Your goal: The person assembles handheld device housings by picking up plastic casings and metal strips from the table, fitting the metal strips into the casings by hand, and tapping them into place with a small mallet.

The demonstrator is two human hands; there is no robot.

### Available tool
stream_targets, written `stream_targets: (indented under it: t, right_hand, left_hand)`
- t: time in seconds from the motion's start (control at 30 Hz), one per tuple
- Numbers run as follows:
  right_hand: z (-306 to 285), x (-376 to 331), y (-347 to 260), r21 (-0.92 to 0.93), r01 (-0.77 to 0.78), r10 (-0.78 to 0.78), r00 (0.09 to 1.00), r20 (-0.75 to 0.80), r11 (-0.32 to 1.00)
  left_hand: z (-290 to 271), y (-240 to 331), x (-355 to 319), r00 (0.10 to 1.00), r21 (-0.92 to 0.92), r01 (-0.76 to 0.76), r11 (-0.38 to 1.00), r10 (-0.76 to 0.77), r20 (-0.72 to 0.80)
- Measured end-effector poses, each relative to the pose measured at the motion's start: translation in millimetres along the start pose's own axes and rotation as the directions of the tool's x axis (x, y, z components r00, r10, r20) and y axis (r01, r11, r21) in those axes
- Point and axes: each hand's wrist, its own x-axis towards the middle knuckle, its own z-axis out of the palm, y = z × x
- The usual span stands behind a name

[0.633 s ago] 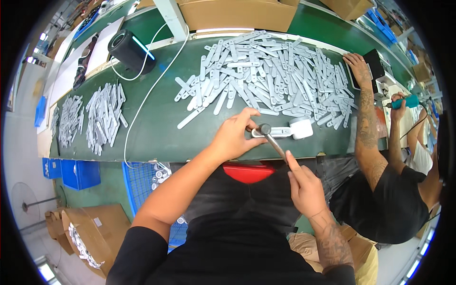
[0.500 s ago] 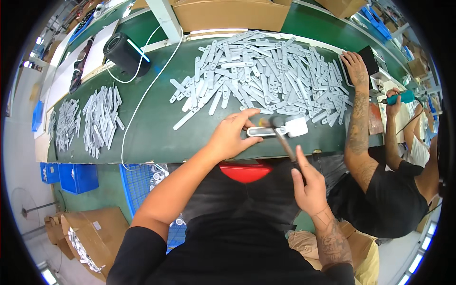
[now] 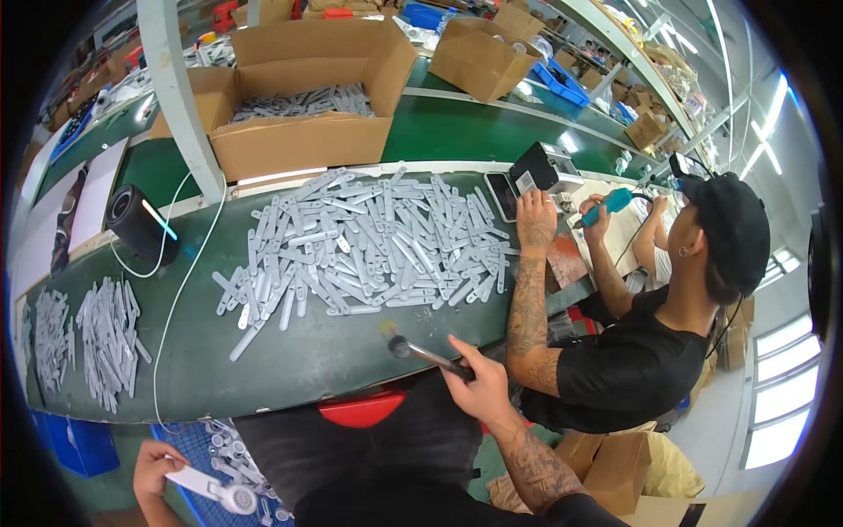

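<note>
A: Hammer [image 3: 421, 353] sits in our right hand [image 3: 479, 386], fingers clenched round the dark grip. Its long axis runs from the hand toward ten o'clock, the head hanging just over bare green bench [image 3: 290, 360], apart from it.

B: And our left hand [image 3: 158, 465]?

A: Down at seven o'clock, below the bench edge, over a blue crate [image 3: 198, 439] of parts. Its fingers are clasped on a white part [image 3: 215, 494], a flat handle with a round end, long axis pointing toward four o'clock.

B: So which way does the part lie from the hammer?

A: At seven o'clock from the hammer head, well apart, with the bench edge and a red lip [image 3: 364, 408] between. The left hand has it; the right is far from it.

B: What's on the bench?

A: A wide heap of grey strips [image 3: 369, 241] at twelve o'clock from the hammer, near it but not touching. Two smaller piles [image 3: 88, 338] lie at nine o'clock, and a black cylinder [image 3: 140, 224] with a white cable stands at ten.

B: And the room?

A: An open carton [image 3: 307, 110] of more strips sits behind the heap. At three o'clock a co-worker in black leans on the bench, one hand flat on it, the other holding a teal driver [image 3: 606, 206]. More cartons and blue trays lie beyond.
</note>
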Motion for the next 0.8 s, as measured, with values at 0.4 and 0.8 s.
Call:
stream_targets:
  t: [0.4,0.8]
  right_hand:
    - [60,92,27,-0.232,0.306,-0.305,0.951,0.041,0.923]
    - [70,92,38,-0.309,0.246,-0.255,0.967,0.012,0.919]
  left_hand:
    - [30,-338,-33,0.899,0.754,0.403,0.519,-0.07,-0.432]
    - [235,164,53,0.614,-0.003,-0.453,0.892,0.314,0.724]
